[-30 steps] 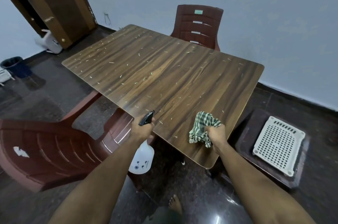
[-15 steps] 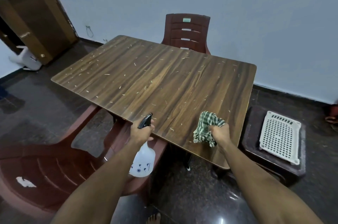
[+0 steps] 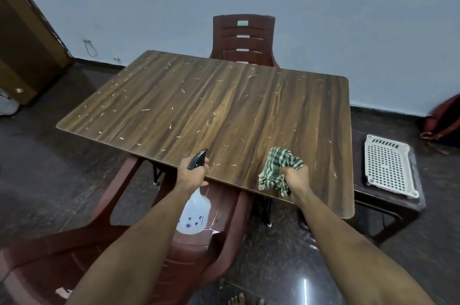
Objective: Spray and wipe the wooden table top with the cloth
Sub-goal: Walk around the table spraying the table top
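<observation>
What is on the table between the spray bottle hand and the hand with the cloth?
Just table top with pale bits between left hand and right hand, in the head view.

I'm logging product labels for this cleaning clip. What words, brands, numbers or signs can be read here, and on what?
None can be read.
Green sticker on the far chair's backrest: too small and blurred to read.
Dark blue marks on the spray bottle held in the left hand: small drawn figures, not letters as far as can be told.
Checked cloth in the right hand: no text visible.
</observation>
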